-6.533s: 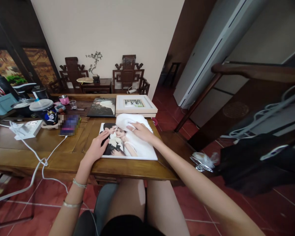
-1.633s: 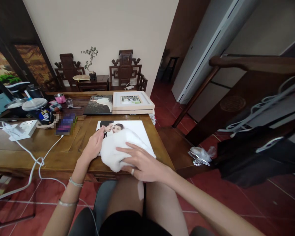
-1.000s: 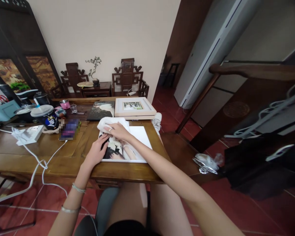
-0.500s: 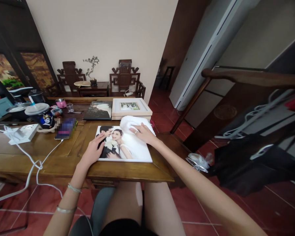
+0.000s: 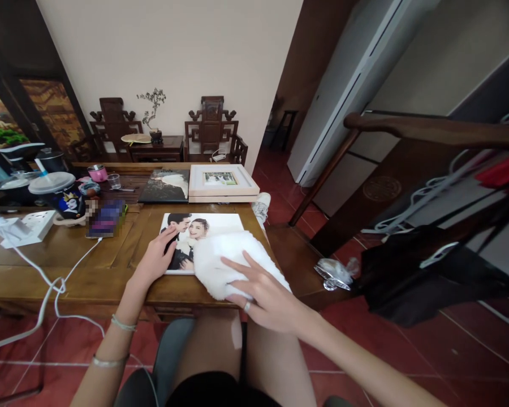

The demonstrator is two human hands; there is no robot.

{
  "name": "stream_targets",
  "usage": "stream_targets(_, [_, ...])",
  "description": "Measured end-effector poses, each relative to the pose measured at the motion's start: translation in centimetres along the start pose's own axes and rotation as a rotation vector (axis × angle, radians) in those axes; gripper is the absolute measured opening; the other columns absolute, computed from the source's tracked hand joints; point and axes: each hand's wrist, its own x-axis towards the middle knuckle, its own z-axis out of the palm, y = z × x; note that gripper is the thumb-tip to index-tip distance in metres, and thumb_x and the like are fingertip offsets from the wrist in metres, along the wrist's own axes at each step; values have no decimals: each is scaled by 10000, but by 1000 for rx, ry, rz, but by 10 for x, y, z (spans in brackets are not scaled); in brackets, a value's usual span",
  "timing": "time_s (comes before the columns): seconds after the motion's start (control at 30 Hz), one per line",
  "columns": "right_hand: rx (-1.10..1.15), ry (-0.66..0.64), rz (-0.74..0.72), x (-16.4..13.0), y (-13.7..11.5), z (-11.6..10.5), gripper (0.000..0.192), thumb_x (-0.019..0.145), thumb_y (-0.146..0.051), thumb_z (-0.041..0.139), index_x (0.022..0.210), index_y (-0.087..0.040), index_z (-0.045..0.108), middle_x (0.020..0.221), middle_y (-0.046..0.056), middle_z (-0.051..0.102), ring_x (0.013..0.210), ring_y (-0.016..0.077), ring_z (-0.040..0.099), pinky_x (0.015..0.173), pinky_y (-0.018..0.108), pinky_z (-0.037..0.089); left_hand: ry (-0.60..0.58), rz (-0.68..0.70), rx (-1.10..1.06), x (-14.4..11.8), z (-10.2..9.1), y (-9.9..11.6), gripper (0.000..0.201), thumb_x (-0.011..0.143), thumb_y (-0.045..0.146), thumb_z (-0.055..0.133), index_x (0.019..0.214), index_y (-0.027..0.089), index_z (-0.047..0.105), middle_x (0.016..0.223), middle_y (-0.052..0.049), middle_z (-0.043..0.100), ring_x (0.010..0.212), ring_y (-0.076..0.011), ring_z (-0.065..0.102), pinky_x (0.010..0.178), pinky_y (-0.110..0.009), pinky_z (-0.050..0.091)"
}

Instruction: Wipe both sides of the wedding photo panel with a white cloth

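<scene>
A printed photograph point(image 5: 180, 249) of 2 people is laid flat near the front edge of a wooden surface point(image 5: 85, 265), its near right part covered by a fluffy white cloth point(image 5: 220, 254). The print's left side is touched by the left hand point(image 5: 155, 257), which is laid flat, its fingers extended and held close together. The cloth is covered in part by the right hand point(image 5: 261, 291), its fingers spread apart across the top; a ring point(image 5: 247, 306) is worn on 1 finger. Whether any cloth is pinched beneath the palm cannot be told. The left forearm is circled by 2 bands, a pale bracelet point(image 5: 123, 323) and a metal bangle point(image 5: 110, 362).

Beyond the print, a dark picture point(image 5: 163, 186) is set just beside a pale framed picture point(image 5: 246, 185), its frame seated on another pale layer. To the left, a phone point(image 5: 108, 219), its screen blurred, is connected to a white cable point(image 5: 82, 262). Near it are placed a lidded cup point(image 5: 70, 200) fitted with a straw, and a white power strip point(image 5: 40, 226). Farther back, a pink cup point(image 5: 96, 173) is seen beside a clear glass point(image 5: 114, 181).
</scene>
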Motion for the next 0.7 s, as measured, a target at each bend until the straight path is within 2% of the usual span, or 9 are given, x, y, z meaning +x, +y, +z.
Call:
stream_targets(0.07, [-2,-5,3,9,10,-2,299,940,-326,413,915,-208,687,1348,99,520,1308,223,402,1142,511,164,-1,2,-1,0,0,0,412,914,306,397,1265,153,548,1365,-109,504,1295,-226,430,1101,-429,312])
stream_targets(0.17, [-6,45,33,35,41,-4,313,949,-332,389,985,-212,675,1311,68,560,1272,234,448,1134,503,181,3,-2,-5,0,0,-1,404,913,309,404,1254,157,558,1363,-105,506,1297,-225,426,1101,-429,312])
stream_targets(0.27, [5,80,113,68,77,-6,332,954,-374,372,1020,-219,659,1161,45,660,1131,247,568,1114,517,193,4,-5,-7,0,0,-2,397,910,304,408,1244,158,566,1360,-102,510,1289,-218,438,1099,-422,317])
stream_targets(0.4, [11,131,234,102,110,-7,368,954,-419,356,951,-222,666,1020,34,708,1054,259,605,1082,520,220,-1,-17,-5,0,-2,1,400,907,295,407,1244,150,568,1356,-100,514,1285,-208,443,1101,-406,316])
stream_targets(0.53, [-50,181,200,105,111,0,351,959,-366,359,931,-197,666,1101,73,682,1062,262,601,1062,527,238,7,-23,-3,0,-2,1,403,906,299,411,1242,144,569,1353,-103,516,1281,-207,449,1100,-400,319])
stream_targets(0.7, [-112,179,105,61,74,10,288,933,-311,436,1004,-155,666,1285,165,564,1292,288,415,1088,565,185,6,-15,-5,0,-1,-1,398,905,291,414,1243,146,568,1357,-106,511,1284,-215,445,1098,-418,319])
